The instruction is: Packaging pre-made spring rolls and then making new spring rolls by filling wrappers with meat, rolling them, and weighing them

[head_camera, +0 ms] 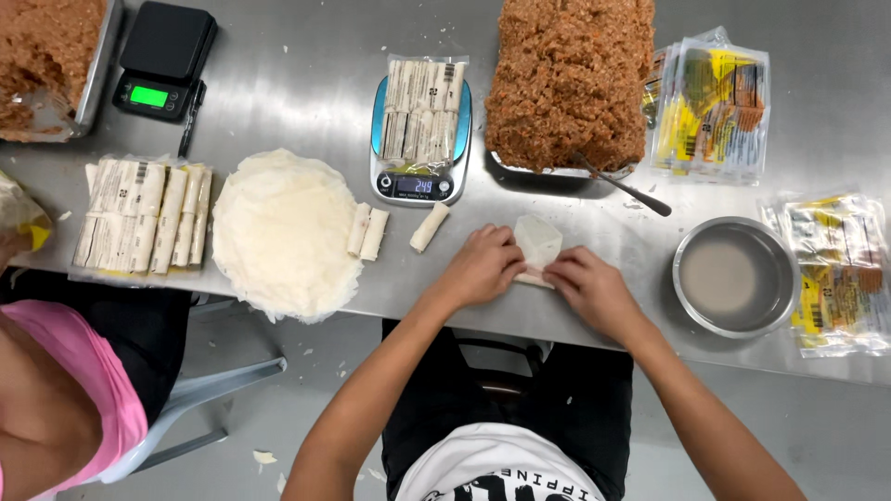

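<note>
My left hand (pixel 483 267) and right hand (pixel 589 289) pinched half-rolled spring roll wrapper (pixel 538 243) at counter (pixel 297 102) edge, fingers pressed on roll. Rolling step seemed underway; next likely needed sealing loose corner, water bowl (pixel 735 276) beside right hand.

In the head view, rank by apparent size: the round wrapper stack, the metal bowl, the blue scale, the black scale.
1. Round wrapper stack
2. Metal bowl
3. Blue scale and black scale: look alike in size, and a tray of rolls hides much of the blue one, so unranked.
</note>
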